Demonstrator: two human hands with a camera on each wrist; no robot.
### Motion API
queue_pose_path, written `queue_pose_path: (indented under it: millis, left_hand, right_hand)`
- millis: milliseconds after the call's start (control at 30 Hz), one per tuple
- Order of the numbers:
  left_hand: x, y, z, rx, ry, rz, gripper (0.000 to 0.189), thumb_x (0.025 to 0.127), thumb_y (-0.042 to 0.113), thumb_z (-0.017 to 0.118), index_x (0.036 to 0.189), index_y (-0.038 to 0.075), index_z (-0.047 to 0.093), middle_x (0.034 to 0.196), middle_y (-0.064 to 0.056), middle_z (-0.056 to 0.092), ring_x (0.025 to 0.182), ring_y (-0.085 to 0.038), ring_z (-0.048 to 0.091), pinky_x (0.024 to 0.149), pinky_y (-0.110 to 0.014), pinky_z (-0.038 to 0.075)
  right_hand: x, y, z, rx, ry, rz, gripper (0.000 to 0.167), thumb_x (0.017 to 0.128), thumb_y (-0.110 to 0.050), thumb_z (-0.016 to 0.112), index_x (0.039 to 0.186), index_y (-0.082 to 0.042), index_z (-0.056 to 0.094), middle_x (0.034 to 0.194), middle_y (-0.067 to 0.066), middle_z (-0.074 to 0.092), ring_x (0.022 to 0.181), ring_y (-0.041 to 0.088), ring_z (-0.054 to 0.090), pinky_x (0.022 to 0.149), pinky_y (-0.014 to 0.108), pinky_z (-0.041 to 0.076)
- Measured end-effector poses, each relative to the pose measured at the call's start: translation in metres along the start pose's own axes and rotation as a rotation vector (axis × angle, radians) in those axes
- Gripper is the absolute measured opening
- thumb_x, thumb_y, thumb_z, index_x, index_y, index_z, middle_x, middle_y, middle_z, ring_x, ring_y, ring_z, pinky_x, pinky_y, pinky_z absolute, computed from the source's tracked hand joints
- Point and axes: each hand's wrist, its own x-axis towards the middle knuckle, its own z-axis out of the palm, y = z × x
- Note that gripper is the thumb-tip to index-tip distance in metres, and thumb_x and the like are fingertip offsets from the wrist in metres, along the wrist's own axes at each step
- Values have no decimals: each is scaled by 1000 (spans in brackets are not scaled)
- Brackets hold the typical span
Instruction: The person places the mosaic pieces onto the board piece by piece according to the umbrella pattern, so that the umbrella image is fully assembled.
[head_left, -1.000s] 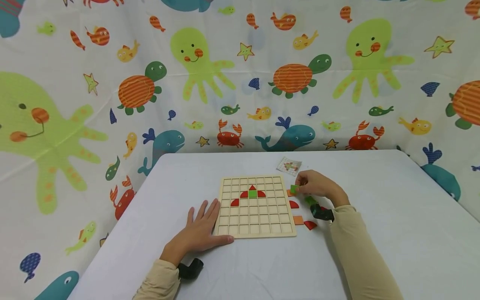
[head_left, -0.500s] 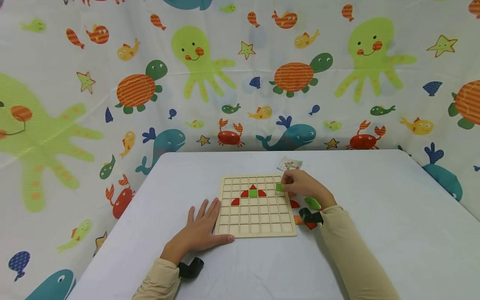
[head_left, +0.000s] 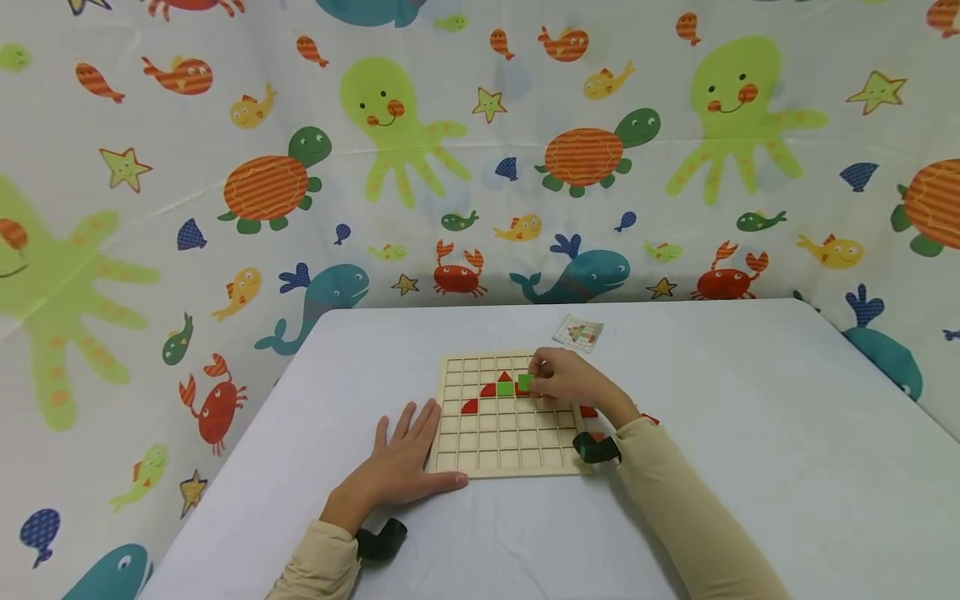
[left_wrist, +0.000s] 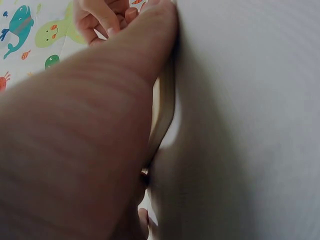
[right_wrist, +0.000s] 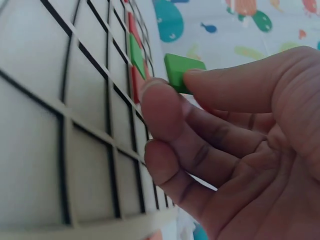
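A wooden grid board (head_left: pixel 487 437) lies on the white table. My left hand (head_left: pixel 405 458) rests flat, fingers spread and straight, against its left edge and near corner. Over the upper part of the board, my right hand (head_left: pixel 573 383) pinches a green square tile (right_wrist: pixel 181 72) between thumb and fingers, held above the grid. Set in the cells are a green square (head_left: pixel 506 388), a red triangle (head_left: pixel 505 377) above it, and red quarter-circle pieces, one (head_left: pixel 488 390) beside the square and one (head_left: pixel 469 407) lower left. The held tile partly covers another red piece.
A small printed pattern card (head_left: pixel 578 332) lies beyond the board's far right corner. Loose pieces sit along the right side, among them a red one (head_left: pixel 589 412); my right arm hides most of them. A cloth with sea animals (head_left: pixel 592 158) hangs behind the table.
My right hand has carried the green square tile leftward from beside the board's right edge to over the grid near the set pieces. The left hand has stayed put.
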Motion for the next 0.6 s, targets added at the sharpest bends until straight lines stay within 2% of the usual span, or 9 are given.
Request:
queue_pose_path:
  millis: [300,600]
  left_hand:
    - [0,-3,2,0,2,2,124,87,75,73,171,3,18,178,-14,14,163,-42,2,123,-70,-6]
    - [1,-2,0,4,-2,7,124,86,75,72,171,3,17,178,-14,14,163,-42,2,123,-70,-5]
  right_hand:
    - [7,-10,22,33,27,-15,16,97,-2,71,112,0,64,81,6,69,64,19,67,68,32,56]
    - [9,-19,36,89,54,-30,22,98,-3,70,119,-1,69,78,5,67,65,18,65,68,30,53]
